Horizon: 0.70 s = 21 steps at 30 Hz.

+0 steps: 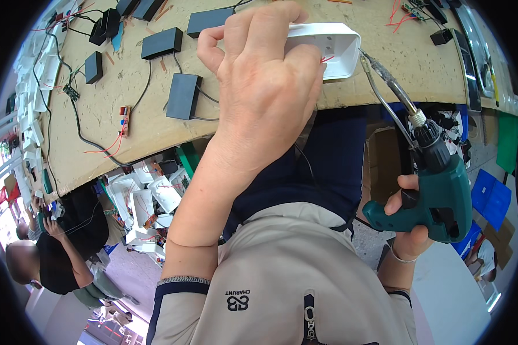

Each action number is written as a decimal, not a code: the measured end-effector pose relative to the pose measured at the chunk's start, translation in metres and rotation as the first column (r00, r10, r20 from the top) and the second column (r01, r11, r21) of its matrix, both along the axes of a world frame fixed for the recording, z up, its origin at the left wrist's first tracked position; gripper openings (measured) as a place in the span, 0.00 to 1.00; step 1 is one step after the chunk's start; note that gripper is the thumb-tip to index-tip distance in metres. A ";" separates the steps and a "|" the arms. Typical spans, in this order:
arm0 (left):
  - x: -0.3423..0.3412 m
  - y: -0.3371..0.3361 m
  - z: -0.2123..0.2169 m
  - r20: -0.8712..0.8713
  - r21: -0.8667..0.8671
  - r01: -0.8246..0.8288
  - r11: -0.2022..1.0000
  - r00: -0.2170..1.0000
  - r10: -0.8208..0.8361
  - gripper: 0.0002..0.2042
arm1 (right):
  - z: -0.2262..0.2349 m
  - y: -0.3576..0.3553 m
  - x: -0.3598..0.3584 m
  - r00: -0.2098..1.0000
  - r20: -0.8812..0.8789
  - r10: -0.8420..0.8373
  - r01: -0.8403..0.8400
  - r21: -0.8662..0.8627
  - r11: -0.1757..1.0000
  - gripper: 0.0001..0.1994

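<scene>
left hand (265,86) grips white plastic housing (334,49) at near edge of workbench (385,75). right hand (411,221) closed around green electric screwdriver (440,190), bit tip just right of housing. black boxes (181,95) lie left.

I see through one camera, worn on the person's head. It looks straight down, very close to the left hand (265,86) and the chest. The round lens bends the table (132,121) edge. The right hand (408,224) shows low on the right. There is no second view to share anything.
</scene>
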<state>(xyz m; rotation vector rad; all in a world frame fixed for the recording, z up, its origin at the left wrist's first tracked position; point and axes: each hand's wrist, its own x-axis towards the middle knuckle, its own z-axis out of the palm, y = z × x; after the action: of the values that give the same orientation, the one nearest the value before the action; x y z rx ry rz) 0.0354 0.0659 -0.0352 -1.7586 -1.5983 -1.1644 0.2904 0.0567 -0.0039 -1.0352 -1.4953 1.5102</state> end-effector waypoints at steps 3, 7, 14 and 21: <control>0.004 -0.004 0.003 -0.012 -0.096 -0.032 0.995 0.999 0.031 0.06 | 0.000 -0.001 0.001 0.999 -0.032 -0.012 0.011 -0.005 1.000 0.38; 0.006 -0.009 0.005 -0.029 -0.191 -0.064 0.979 0.998 0.060 0.06 | -0.001 0.000 0.003 0.999 -0.044 -0.017 0.018 0.027 0.999 0.39; 0.007 -0.008 -0.003 -0.098 -0.156 -0.055 0.986 0.994 0.040 0.08 | 0.000 -0.003 0.001 0.998 -0.051 -0.038 0.038 -0.003 0.999 0.39; 0.003 -0.008 -0.004 -0.087 -0.212 -0.032 0.977 0.996 0.014 0.07 | 0.000 -0.005 0.000 0.999 -0.023 -0.034 0.034 -0.007 0.999 0.39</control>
<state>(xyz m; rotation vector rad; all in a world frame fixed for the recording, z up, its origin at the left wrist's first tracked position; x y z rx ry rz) 0.0389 0.0575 -0.0392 -1.8899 -1.7413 -0.9228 0.2906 0.0515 -0.0043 -1.0381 -1.4505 1.4995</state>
